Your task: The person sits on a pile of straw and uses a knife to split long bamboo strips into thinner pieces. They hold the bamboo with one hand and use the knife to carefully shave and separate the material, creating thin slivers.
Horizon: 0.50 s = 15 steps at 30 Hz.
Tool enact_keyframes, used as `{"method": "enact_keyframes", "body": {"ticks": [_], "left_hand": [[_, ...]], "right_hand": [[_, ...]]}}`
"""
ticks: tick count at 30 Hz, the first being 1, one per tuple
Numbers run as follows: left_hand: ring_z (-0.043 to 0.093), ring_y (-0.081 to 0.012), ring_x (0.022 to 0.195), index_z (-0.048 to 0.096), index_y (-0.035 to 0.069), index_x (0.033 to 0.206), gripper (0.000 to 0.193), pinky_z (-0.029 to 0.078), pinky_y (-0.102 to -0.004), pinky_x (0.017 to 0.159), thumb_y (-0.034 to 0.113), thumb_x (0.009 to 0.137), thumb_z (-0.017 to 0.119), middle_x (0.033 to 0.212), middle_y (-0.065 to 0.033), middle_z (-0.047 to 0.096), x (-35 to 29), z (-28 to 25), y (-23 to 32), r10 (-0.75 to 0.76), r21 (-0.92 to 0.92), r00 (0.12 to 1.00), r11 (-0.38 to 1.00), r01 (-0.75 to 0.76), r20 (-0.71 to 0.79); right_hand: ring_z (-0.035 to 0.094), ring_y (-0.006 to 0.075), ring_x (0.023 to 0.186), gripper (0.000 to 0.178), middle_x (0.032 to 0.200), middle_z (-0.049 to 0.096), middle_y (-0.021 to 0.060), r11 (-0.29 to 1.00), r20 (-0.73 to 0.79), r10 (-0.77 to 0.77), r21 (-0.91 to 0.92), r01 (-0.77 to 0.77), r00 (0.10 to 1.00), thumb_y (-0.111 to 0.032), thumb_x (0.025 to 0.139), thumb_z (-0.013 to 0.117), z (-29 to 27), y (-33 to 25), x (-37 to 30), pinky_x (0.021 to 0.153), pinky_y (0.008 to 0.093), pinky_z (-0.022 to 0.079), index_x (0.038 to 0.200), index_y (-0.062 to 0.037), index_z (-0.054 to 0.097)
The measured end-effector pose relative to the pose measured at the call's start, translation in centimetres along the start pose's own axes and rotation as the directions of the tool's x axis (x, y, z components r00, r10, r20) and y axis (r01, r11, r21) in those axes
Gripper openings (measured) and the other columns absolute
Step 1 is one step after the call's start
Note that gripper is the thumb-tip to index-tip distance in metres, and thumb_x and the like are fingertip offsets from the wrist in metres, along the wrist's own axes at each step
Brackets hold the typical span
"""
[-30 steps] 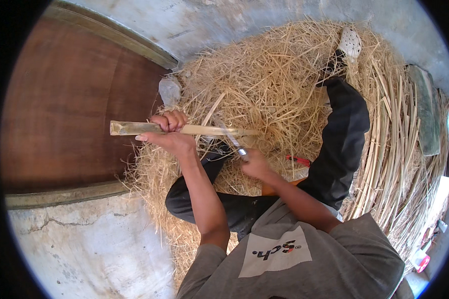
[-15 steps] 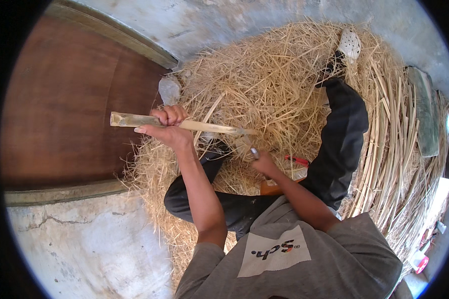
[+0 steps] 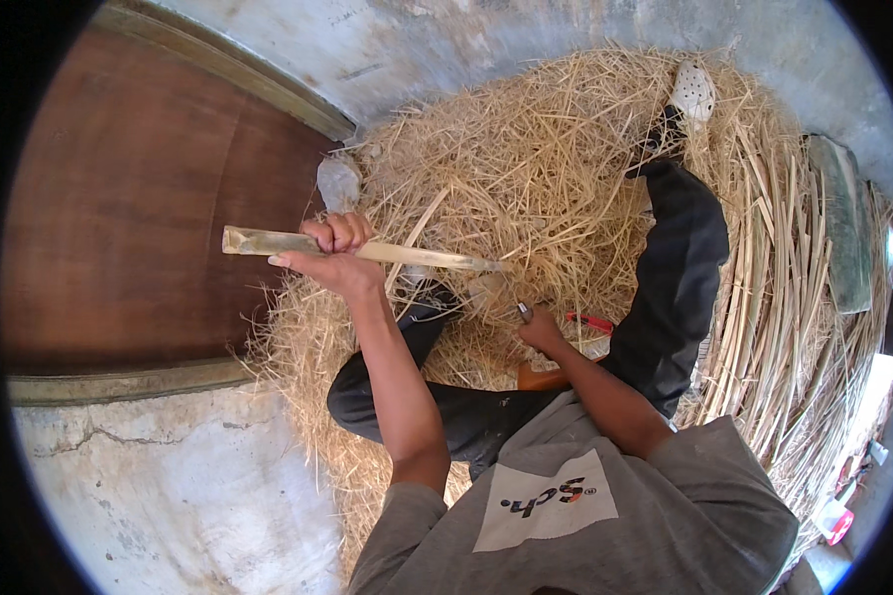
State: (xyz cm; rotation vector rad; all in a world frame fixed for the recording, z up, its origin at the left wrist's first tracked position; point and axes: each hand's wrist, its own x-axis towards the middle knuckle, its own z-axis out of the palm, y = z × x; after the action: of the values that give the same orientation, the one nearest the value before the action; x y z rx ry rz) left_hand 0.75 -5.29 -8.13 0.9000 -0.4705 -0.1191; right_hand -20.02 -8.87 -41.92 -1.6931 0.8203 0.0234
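Note:
My left hand (image 3: pixel 339 253) is wrapped around a split length of pale bamboo (image 3: pixel 422 257). The bamboo lies almost level across the view, its broad, square-cut end to the left and its far end over the shavings. My right hand (image 3: pixel 542 329) is closed on a knife (image 3: pixel 525 312), just below and to the right of the bamboo's far end. The knife's metal collar shows above my fist; its blade is faint and hard to make out, and its handle is hidden in my fingers. The knife appears apart from the bamboo.
A deep heap of straw-coloured shavings (image 3: pixel 536 149) spreads around my legs. Long split strips (image 3: pixel 764 297) lie on the right. Near my right hand are a red-handled tool (image 3: pixel 593 322) and an orange-brown object (image 3: pixel 541 378). A brown door (image 3: pixel 149 198) and grey stone (image 3: pixel 338 182) stand left.
My right hand and the knife have moved slightly right and down, away from the bamboo's far end. My left hand and the bamboo have barely shifted.

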Motion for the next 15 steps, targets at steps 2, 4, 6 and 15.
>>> {"method": "enact_keyframes", "body": {"ticks": [2, 4, 6, 15], "left_hand": [[0.015, -0.0112, 0.049, 0.022, 0.016, 0.063, 0.069, 0.015, -0.0260, 0.047, 0.083, 0.081, 0.024, 0.051, 0.0036, 0.017, 0.7, 0.4, 0.6, 0.026, 0.015, 0.996, 1.000, -0.025, -0.080], [0.015, -0.0112, 0.049, 0.022, 0.016, 0.062, 0.070, 0.015, -0.0259, 0.047, 0.083, 0.080, 0.025, 0.051, 0.0037, 0.017, -0.2, -0.3, 0.9, 0.026, 0.049, 0.991, 0.999, -0.019, -0.128], [0.015, -0.0111, 0.049, 0.022, 0.016, 0.062, 0.070, 0.016, -0.0257, 0.047, 0.084, 0.080, 0.025, 0.051, 0.0037, 0.017, 0.2, -0.7, 0.8, 0.058, 0.067, 0.994, 0.996, -0.052, -0.093], [0.015, -0.0119, 0.047, 0.021, 0.016, 0.062, 0.070, 0.016, -0.0253, 0.048, 0.083, 0.081, 0.024, 0.051, 0.0035, 0.017, -0.1, 0.4, 0.2, 0.011, 0.005, 0.996, 1.000, -0.010, -0.092]], "right_hand": [[0.062, 0.0303, 0.065, 0.017, 0.069, 0.060, 0.0173, 0.999, -0.028, 0.031, 0.023, -0.030, 0.999, -0.008, 0.072, 0.054, 0.6, -1.9, 0.8, 0.059, 0.0416, 0.048, 0.086, 0.0006, 0.058], [0.062, 0.0337, 0.070, 0.022, 0.073, 0.062, 0.0190, 0.999, 0.017, 0.012, 0.043, -0.013, 1.000, -0.010, 0.071, 0.057, 1.0, -5.3, -2.1, 0.063, 0.0429, 0.048, 0.090, 0.0008, 0.059], [0.063, 0.0405, 0.083, 0.032, 0.081, 0.064, 0.0219, 0.989, 0.085, -0.133, 0.071, 0.127, 0.987, -0.015, 0.069, 0.062, -1.9, -13.4, -4.7, 0.071, 0.0454, 0.049, 0.097, 0.0009, 0.060], [0.061, 0.0344, 0.073, 0.026, 0.074, 0.060, 0.0206, 0.997, -0.063, -0.039, -0.062, 0.035, 0.997, -0.013, 0.070, 0.062, 1.5, 1.6, 0.5, 0.064, 0.0417, 0.047, 0.087, 0.0061, 0.062]]}}
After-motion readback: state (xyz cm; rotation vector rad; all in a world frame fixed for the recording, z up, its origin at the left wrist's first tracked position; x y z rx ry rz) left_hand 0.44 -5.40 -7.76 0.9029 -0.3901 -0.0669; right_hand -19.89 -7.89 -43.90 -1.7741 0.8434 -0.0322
